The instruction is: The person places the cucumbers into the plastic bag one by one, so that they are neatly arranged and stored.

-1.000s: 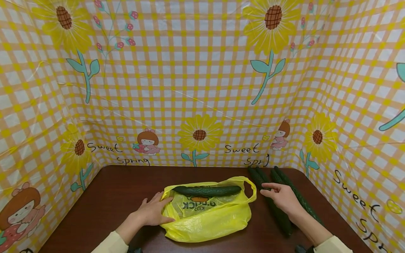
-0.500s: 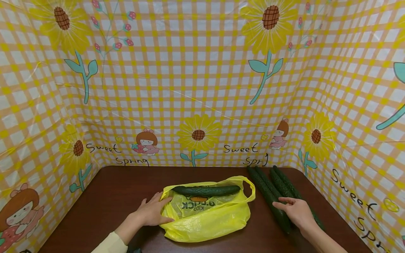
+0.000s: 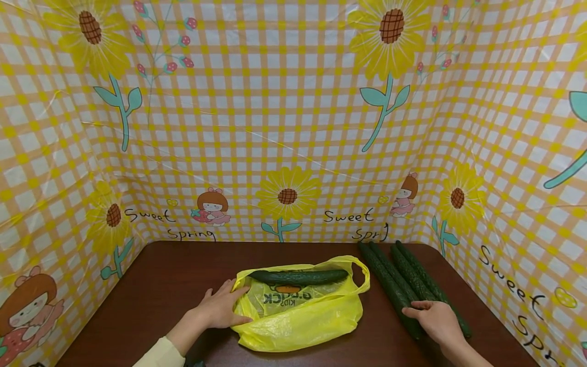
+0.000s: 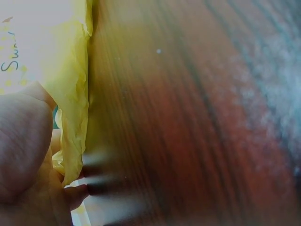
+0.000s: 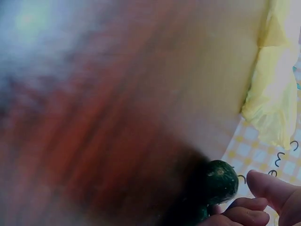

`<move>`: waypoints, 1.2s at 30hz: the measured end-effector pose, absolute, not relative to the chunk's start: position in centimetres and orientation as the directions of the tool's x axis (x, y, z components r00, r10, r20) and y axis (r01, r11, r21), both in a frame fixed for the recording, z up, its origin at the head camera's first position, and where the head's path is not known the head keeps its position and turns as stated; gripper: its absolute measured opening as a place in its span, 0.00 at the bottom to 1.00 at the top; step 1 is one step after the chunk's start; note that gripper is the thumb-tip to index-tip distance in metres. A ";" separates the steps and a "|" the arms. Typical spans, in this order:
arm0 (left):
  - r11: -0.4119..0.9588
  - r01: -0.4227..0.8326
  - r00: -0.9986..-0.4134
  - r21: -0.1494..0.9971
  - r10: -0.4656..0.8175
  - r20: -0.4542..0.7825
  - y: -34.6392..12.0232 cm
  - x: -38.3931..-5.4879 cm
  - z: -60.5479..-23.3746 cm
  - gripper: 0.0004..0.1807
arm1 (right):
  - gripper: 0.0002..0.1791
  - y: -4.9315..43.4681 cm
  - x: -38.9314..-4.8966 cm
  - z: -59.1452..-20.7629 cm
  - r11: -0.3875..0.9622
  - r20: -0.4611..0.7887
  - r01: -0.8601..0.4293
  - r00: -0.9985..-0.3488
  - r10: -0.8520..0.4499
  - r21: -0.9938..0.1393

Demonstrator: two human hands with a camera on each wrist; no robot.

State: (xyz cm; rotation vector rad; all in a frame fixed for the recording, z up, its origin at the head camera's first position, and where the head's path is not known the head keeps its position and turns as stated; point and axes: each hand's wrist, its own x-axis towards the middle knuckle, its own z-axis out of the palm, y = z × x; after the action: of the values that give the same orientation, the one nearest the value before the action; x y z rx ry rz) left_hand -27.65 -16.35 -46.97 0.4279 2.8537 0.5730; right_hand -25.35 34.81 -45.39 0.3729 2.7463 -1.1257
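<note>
A yellow plastic bag (image 3: 302,331) lies with its mouth open in the head view, a dark green cucumber (image 3: 300,277) inside it. My left hand (image 3: 220,307) rests at the bag's left end, fingers and thumb spread over its rim; the left wrist view has the yellow film (image 4: 73,108) beside the palm. On the right, my right hand (image 3: 435,318) is over the near end of a cucumber (image 3: 390,285). In the right wrist view its fingers are bent beside that cucumber's end (image 5: 222,181), while the thumb (image 5: 265,186) stands slightly apart from it.
More cucumbers (image 3: 410,267) lie side by side at the right of the dark brown table (image 3: 183,265). The bag's handle loop (image 3: 365,275) points toward them. Checked cloth walls (image 3: 275,127) with flowers enclose the table at the back and sides.
My right hand has come down and toward me along the cucumbers to the near end of one. The left hand keeps its place on the bag.
</note>
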 end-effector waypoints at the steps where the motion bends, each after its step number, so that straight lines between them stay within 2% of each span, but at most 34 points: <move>1: 0.883 0.241 -0.938 0.402 0.318 -0.136 -16.4 -27.7 -47.0 0.46 | 0.39 34.8 -25.3 -45.5 0.693 -0.227 0.284 -0.958 0.175 -0.663; 7: 0.885 0.245 -0.938 0.395 0.319 -0.133 -16.4 -27.7 -47.1 0.46 | 0.37 34.8 -25.4 -46.0 0.705 -0.216 0.275 -0.961 0.175 -0.654; 16: 0.879 0.245 -0.937 0.408 0.323 -0.133 -16.5 -27.8 -47.0 0.45 | 0.31 34.3 -25.4 -46.5 0.615 -0.225 0.275 -0.961 0.159 -0.739; 22: 0.882 0.238 -0.938 0.406 0.317 -0.140 -16.5 -27.7 -46.9 0.46 | 0.35 34.1 -25.0 -46.4 0.578 -0.245 0.306 -0.952 0.184 -0.757; 29: 0.884 0.238 -0.938 0.403 0.316 -0.139 -16.4 -27.6 -46.8 0.45 | 0.36 33.9 -25.0 -45.8 0.651 -0.228 0.278 -0.960 0.163 -0.706; 36: 0.885 0.240 -0.937 0.399 0.319 -0.143 -16.5 -27.7 -46.9 0.45 | 0.32 33.8 -25.3 -45.5 0.755 -0.221 0.255 -0.964 0.149 -0.604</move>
State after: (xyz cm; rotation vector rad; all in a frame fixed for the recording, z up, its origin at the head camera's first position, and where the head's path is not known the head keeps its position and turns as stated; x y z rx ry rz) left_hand -27.72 -16.46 -46.88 0.4276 2.8488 0.5644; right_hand -25.34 33.78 -45.49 0.3238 2.7921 -0.9956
